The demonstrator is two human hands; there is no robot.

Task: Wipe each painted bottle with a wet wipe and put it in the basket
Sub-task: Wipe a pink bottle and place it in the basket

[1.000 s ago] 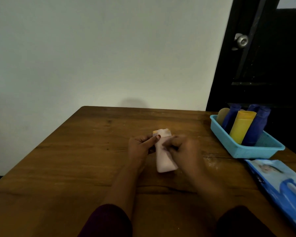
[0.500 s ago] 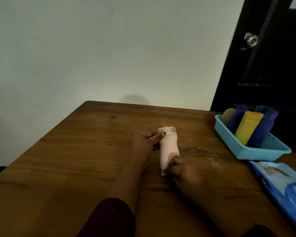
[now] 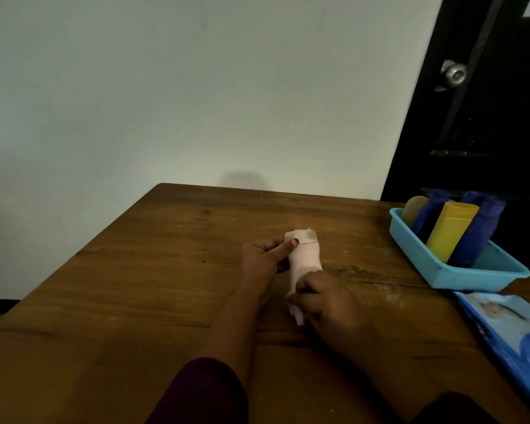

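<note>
Left hand (image 3: 265, 258) pinches bottle (image 3: 305, 261) near its cap, steadying it on table (image 3: 166, 301); right hand (image 3: 328, 304) clutches wipe (image 3: 297, 318) at the base, likely to rub. Basket (image 3: 441, 280) near right for drop-off.

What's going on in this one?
A person is wiping a bottle on the wooden table. The left hand holds the bottle's far end, where a bit of yellow shows. The right hand grips the wet wipe wrapped round it near the closer end. The blue basket on the right already holds blue and yellow bottles, and a pack of wipes lies near it.
</note>
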